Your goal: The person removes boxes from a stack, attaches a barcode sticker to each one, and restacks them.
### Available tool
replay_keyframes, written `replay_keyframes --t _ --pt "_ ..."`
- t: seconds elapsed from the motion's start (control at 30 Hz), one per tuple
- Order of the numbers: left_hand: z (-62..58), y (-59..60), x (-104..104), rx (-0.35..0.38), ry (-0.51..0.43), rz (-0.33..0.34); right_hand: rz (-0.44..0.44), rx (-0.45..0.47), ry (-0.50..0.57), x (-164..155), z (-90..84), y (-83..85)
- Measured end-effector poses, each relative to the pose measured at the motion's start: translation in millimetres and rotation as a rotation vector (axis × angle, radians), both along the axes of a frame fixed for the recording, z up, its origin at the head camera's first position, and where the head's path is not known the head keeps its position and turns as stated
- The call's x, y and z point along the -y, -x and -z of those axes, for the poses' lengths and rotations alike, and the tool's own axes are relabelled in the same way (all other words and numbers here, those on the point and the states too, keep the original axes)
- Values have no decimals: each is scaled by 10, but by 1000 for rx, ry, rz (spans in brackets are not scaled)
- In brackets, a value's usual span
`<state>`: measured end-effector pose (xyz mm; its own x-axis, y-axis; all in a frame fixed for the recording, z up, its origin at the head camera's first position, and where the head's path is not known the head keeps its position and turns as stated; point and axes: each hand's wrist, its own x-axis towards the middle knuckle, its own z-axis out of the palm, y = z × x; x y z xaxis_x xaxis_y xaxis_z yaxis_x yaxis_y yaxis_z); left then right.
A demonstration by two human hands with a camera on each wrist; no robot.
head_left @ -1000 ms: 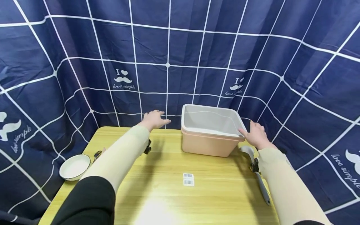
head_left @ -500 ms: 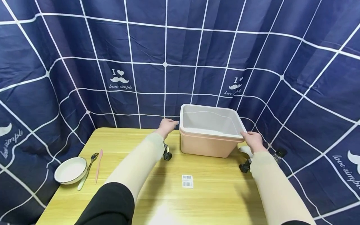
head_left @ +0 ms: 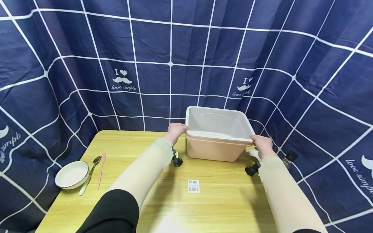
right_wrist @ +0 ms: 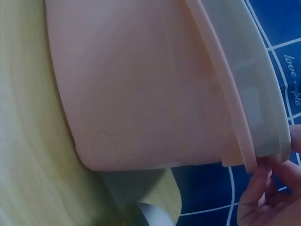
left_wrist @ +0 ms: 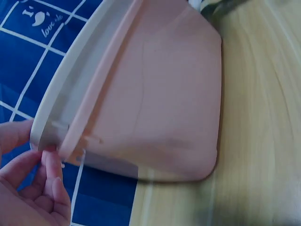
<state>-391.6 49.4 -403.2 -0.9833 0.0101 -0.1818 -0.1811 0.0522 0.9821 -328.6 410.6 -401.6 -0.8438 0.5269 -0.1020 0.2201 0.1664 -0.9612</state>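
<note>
A light grey plastic bin (head_left: pixel 218 121) sits nested inside a pink bin (head_left: pixel 214 151) at the back of the wooden table. My left hand (head_left: pixel 175 131) pinches the grey rim at the left end; in the left wrist view, its thumb and fingers (left_wrist: pixel 51 162) close on that rim from above and below. At the opposite end my right hand (head_left: pixel 263 145) pinches the rim, its fingertips (right_wrist: pixel 263 172) tucked under the grey edge beside the pink lip. The pink bin's base is right at the tabletop.
A white bowl (head_left: pixel 72 174), a fork (head_left: pixel 94 170) and a pink knife (head_left: pixel 101 170) lie at the left table edge. Barcode labels (head_left: pixel 193 186) are stuck mid-table. Behind my right wrist is a partly hidden ladle (head_left: pixel 253 153), with a black-capped jar (head_left: pixel 289 158) farther right. A blue curtain (head_left: pixel 151 77) hangs behind.
My left hand has moved right, from open above the table to pinching the bin's left rim. My right hand's fingers have closed on the right rim. The bins stay in place.
</note>
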Motion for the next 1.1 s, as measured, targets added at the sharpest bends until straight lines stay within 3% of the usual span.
replay_keyframes --t 0.23,0.47,0.73,0.9,1.1 --pt "-43 -29 24 -13 5 -19 -21 -41 48 30 -46 -39" --pt "-101 -69 28 -22 -94 12 24 -89 114 48 -101 -72" --pt "-164 -129 1 -61 -178 -5 53 -128 165 43 -158 -117" --pt "-278 -173 -4 -115 -200 3 51 -173 203 32 -259 -127" --pt "-459 -214 43 -178 -184 -2 59 -221 191 85 -520 -168"
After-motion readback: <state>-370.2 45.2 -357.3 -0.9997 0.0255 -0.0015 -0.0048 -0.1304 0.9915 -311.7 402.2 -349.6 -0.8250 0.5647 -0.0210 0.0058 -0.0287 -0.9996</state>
